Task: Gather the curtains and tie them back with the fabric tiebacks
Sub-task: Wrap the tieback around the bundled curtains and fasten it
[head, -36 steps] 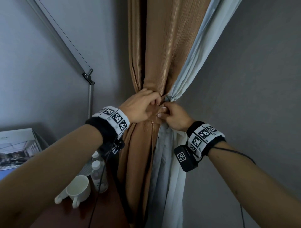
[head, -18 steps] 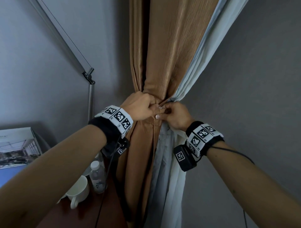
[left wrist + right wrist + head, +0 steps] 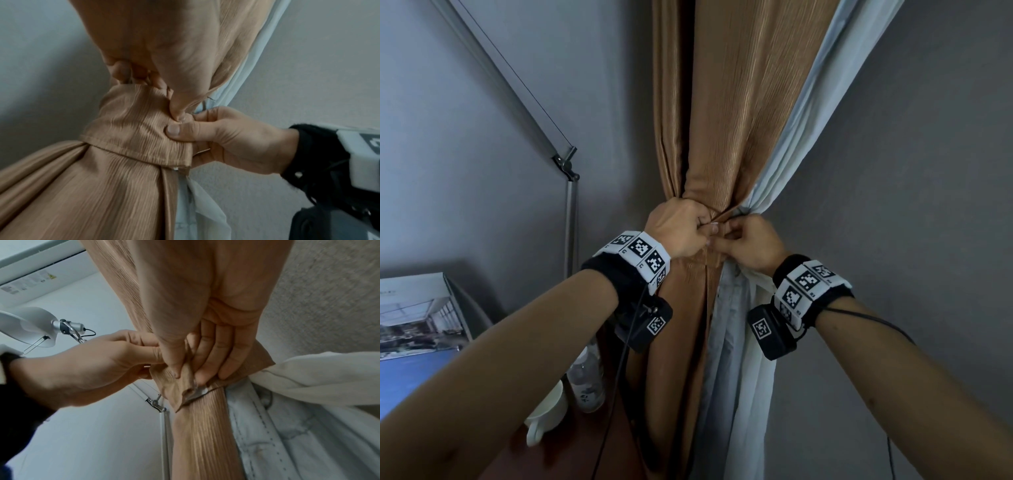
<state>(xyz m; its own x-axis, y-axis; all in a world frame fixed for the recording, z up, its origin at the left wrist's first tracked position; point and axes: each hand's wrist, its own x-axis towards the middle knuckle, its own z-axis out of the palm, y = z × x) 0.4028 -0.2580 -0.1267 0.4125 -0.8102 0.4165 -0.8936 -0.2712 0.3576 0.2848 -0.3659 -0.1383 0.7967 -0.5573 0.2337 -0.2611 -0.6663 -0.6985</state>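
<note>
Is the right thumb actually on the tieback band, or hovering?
Touching. The left wrist view shows the right hand with its thumb pad pressed flat into the tan tieback, denting the fabric, with fingers curled behind the band's end.

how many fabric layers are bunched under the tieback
2. The ribbed tan curtain fills the left and middle of the bundle; the thin pale blue-white sheer curtain runs along its right edge. The matching tan fabric tieback circles both. More layers may be hidden behind.
</note>
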